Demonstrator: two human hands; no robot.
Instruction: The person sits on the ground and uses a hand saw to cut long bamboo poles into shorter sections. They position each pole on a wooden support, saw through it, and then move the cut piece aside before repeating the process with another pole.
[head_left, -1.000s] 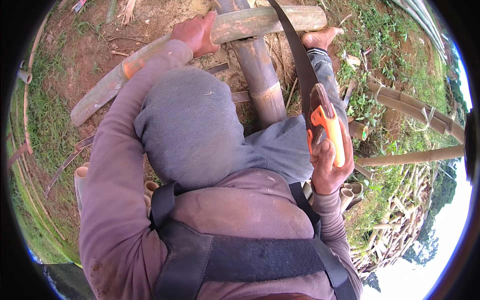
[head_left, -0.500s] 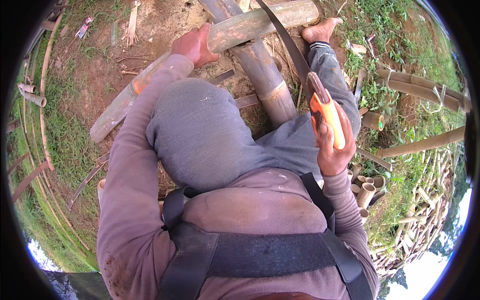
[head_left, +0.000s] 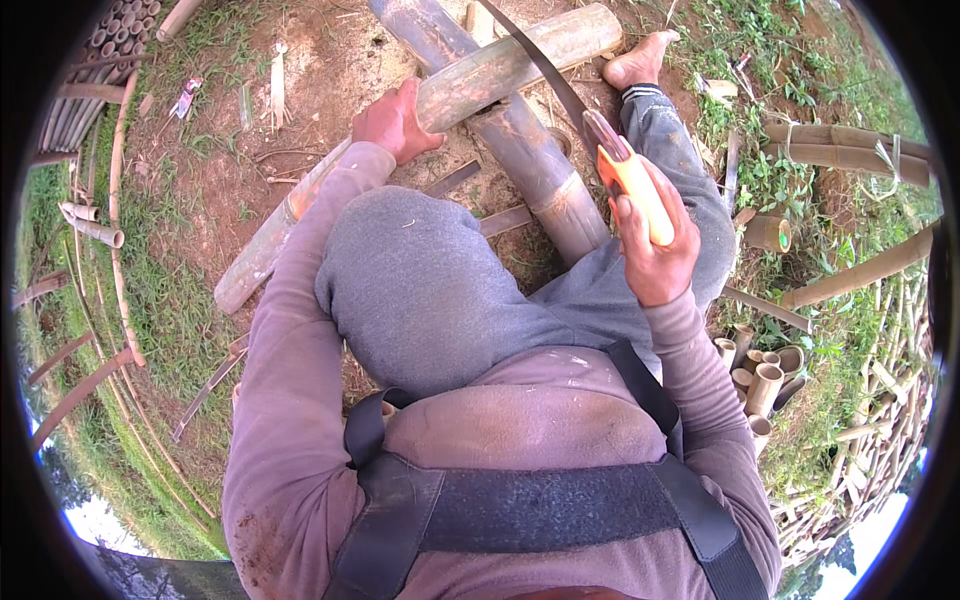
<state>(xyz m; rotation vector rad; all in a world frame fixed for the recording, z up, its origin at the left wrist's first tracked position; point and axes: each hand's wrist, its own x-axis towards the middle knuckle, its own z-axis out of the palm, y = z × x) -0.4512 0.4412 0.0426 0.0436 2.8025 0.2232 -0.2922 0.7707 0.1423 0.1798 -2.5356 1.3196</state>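
A thick pale-green bamboo pole (head_left: 470, 85) lies slantwise across a darker bamboo log (head_left: 540, 180) in front of me. My left hand (head_left: 395, 125) grips the pole left of where the two cross, its thumb spread along the near side. In my right hand (head_left: 660, 240) is a handsaw (head_left: 640, 195), held by its orange handle with the fingers wrapped round it. The saw's dark blade runs up and left over the pole, right of the crossing. Whether its teeth are in the bamboo I cannot tell.
My bent leg (head_left: 420, 270) is close below the pole, and my bare foot (head_left: 642, 60) rests near its right end. Short bamboo pieces (head_left: 765, 388) stand at the right. Bamboo rails (head_left: 850, 155) stretch beyond them. A thin strip (head_left: 210, 395) lies at left.
The saw and my right hand have moved forward, away from my body. My left hand keeps its hold on the pole. The whole view has shifted slightly.
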